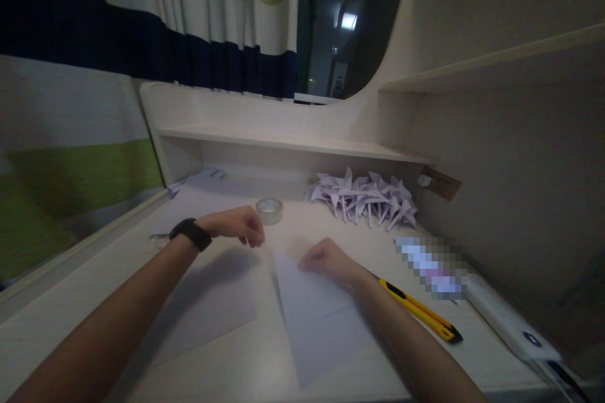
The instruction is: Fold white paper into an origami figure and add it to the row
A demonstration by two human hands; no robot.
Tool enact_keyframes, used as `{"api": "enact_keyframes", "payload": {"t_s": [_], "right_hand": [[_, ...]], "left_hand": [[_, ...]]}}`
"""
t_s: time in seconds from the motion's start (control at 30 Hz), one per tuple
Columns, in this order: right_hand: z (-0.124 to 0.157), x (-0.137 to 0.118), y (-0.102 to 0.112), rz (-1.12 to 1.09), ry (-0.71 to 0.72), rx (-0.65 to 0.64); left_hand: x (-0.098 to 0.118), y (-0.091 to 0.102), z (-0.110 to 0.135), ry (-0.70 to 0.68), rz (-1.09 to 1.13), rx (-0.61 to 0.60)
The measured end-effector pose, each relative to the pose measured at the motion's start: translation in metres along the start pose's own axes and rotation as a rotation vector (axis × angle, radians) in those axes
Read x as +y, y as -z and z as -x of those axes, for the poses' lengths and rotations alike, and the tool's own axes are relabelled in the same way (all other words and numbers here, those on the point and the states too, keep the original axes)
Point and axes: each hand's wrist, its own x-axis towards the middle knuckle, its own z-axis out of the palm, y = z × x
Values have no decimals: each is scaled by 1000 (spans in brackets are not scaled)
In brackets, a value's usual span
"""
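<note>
My left hand (243, 227), with a dark band on the wrist, hovers over the desk with its fingers curled together. Whatever it may hold is hidden. Below it a sheet of white paper (212, 308) lies flat. My right hand (326, 259) is closed at the upper part of another white sheet of paper (316, 321), its thumb and finger pinched at the paper. That sheet lies slanted in front of me, partly under the right forearm. A roll of clear tape (269, 211) stands just beyond my left hand. Beside my right forearm lies a yellow and black utility knife (420, 310).
Several white paper pinwheels (363, 195) are heaped at the back right. More paper (203, 195) lies at the back left. A blurred-out, screen-like object (432, 267) and a long white device (513, 321) with cables lie along the right wall. A low shelf (293, 141) spans the back.
</note>
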Motion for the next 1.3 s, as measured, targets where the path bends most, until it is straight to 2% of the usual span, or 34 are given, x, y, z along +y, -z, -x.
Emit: {"api": "enact_keyframes", "payload": {"t_s": [0.07,0.13,0.2,0.3,0.37,0.47,0.6,0.7,0.83,0.97,1.17,1.3], "right_hand": [[-1,1,0,-6,-4,12],[-2,2,1,2,-5,9],[-3,2,1,14,2,1],[-3,1,1,35,25,-6],[-3,1,2,49,37,-27],[-5,3,1,60,52,-69],[-8,8,-2,88,80,-53],[-9,7,-4,87,80,-38],[-4,-4,-4,54,45,-60],[0,-9,0,19,7,-51],[-8,6,9,14,4,-117],[-10,13,21,57,-9,-246]], "left_hand": [[-1,3,3,-4,-7,138],[2,-3,3,-90,-47,198],[10,-14,-2,-229,-125,164],[24,-35,-12,-330,-215,12],[33,-46,-18,-343,-260,-32],[38,-54,-23,-343,-278,-24],[37,-55,-24,-324,-294,-2],[36,-53,-24,-329,-293,-35],[34,-44,-24,-325,-329,-48],[25,-24,-21,-287,-299,-30],[6,20,-2,-101,-310,16],[-7,46,15,30,-286,31]]}}
